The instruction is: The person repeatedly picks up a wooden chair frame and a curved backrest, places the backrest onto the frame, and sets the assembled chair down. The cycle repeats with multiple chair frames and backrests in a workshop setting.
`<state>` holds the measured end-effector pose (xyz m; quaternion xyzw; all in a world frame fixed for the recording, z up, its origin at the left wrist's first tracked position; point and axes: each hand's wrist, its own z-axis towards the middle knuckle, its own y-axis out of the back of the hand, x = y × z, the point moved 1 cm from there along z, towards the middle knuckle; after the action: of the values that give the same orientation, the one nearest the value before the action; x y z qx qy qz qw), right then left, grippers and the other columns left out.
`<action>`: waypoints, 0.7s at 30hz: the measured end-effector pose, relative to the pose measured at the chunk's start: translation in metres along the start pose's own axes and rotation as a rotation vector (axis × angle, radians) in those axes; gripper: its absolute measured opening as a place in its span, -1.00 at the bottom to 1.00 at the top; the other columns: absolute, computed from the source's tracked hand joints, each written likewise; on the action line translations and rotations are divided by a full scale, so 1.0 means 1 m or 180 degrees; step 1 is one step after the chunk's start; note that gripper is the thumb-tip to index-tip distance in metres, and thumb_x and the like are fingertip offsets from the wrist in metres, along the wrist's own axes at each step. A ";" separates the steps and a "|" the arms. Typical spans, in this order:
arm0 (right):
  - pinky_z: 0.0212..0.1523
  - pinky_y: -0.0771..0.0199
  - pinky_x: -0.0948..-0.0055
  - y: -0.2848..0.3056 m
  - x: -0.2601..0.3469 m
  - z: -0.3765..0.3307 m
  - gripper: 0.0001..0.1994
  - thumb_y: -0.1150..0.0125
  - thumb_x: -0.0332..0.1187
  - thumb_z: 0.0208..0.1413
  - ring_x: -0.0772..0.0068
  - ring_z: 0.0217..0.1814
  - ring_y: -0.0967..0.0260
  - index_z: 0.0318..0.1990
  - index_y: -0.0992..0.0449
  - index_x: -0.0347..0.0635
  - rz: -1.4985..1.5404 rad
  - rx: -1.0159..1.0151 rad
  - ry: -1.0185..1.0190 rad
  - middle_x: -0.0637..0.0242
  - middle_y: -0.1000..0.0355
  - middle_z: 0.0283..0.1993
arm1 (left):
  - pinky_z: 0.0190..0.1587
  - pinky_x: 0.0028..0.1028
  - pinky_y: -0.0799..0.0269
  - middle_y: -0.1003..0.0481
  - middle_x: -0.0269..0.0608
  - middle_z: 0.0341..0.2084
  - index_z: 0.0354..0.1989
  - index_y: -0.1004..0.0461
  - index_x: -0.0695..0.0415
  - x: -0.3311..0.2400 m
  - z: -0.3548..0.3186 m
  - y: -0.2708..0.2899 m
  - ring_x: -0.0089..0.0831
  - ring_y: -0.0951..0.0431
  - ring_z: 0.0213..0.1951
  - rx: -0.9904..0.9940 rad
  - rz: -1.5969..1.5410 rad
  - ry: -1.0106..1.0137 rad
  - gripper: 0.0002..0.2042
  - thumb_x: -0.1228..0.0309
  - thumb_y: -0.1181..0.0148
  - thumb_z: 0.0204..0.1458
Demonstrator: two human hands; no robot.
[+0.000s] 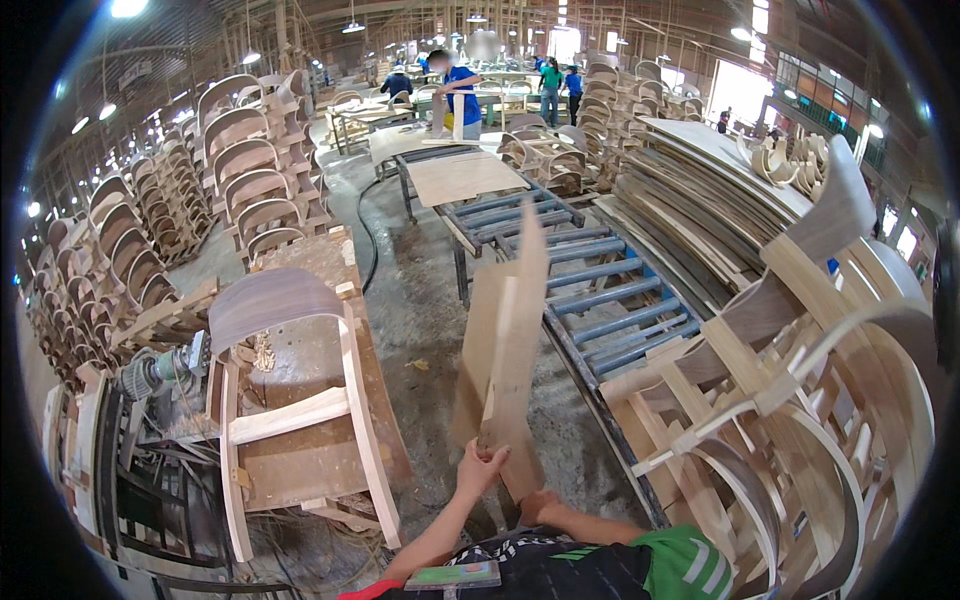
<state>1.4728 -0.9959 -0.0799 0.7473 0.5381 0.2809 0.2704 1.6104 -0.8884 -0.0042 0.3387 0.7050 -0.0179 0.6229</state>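
Observation:
A long, pale wooden chair part (518, 350), blurred toward its far tip, stands tilted up in front of me. My left hand (482, 468) is closed around its near end, thumb and fingers on the wood. Lower and to the right, my right hand (541, 506) is curled at the bottom edge of the same part; its fingers are partly hidden. Behind the part shows a flat brown panel (480, 325); whether it is joined to the part I cannot tell. To my left, a chair frame (290, 413) with a curved dark backrest rests on a brown worktable (300, 465).
A roller conveyor (615, 300) runs away ahead, bearing a flat board (465, 178). Stacked chair frames (790, 400) crowd my right; more stacks (250, 160) rise at left. A motor (150, 375) sits beside the worktable. A person in blue (462, 100) works ahead.

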 end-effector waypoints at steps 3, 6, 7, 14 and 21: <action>0.06 -0.58 0.02 -0.042 -0.011 -0.019 -0.61 -0.16 -0.15 0.01 0.05 0.08 -0.61 -0.05 -0.71 -0.03 0.0234 -0.0357 0.0054 0.06 -0.64 0.00 | -0.03 -0.20 -0.57 -0.70 -0.10 -0.28 0.02 -0.59 0.18 0.009 0.010 0.000 -0.14 -0.71 -0.14 0.0406 0.0801 0.0422 -0.38 -0.15 -0.36 0.03; 0.04 -0.57 -0.03 -0.038 -0.007 -0.044 -0.63 -0.16 -0.16 -0.02 -0.02 0.04 -0.61 -0.14 -0.73 -0.08 0.0445 -0.0180 0.0134 0.01 -0.65 -0.09 | -0.08 -0.22 -0.58 -0.70 -0.07 -0.33 -0.14 -0.67 0.16 0.025 -0.007 -0.004 -0.14 -0.72 -0.20 -0.0048 0.0856 0.0170 -0.46 -0.15 -0.33 0.06; 0.02 -0.57 -0.05 -0.041 -0.011 -0.051 -0.64 -0.16 -0.17 -0.04 -0.05 0.02 -0.61 -0.17 -0.74 -0.10 0.0487 -0.0176 0.0146 -0.02 -0.65 -0.12 | -0.08 -0.20 -0.58 -0.70 -0.07 -0.34 -0.14 -0.67 0.15 0.025 -0.015 -0.011 -0.12 -0.72 -0.21 0.0079 0.0494 0.0342 -0.46 -0.15 -0.33 0.06; -0.06 -0.59 -0.03 -0.066 -0.017 -0.120 -0.61 -0.16 -0.15 -0.03 -0.08 -0.04 -0.62 -0.18 -0.73 -0.20 0.0437 0.0058 0.0094 -0.01 -0.65 -0.14 | -0.02 -0.11 -0.54 -0.65 -0.02 -0.24 -0.06 -0.58 0.14 0.029 -0.107 -0.067 0.05 -0.66 -0.10 -0.0096 0.0471 0.0427 -0.38 -0.19 -0.41 -0.03; 0.01 -0.54 -0.10 -0.139 0.010 -0.191 -0.61 -0.16 -0.16 0.00 -0.12 0.04 -0.58 -0.11 -0.73 -0.15 0.0763 0.0333 0.0301 0.01 -0.62 0.00 | 0.02 -0.07 -0.54 -0.61 0.17 -0.15 -0.02 -0.49 0.25 0.046 -0.216 -0.105 0.13 -0.65 -0.10 0.0018 0.0539 0.1150 -0.36 -0.08 -0.45 -0.05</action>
<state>1.2484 -0.9289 -0.0437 0.8052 0.4710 0.3176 0.1699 1.3709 -0.8514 -0.0383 0.3961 0.7743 0.0937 0.4846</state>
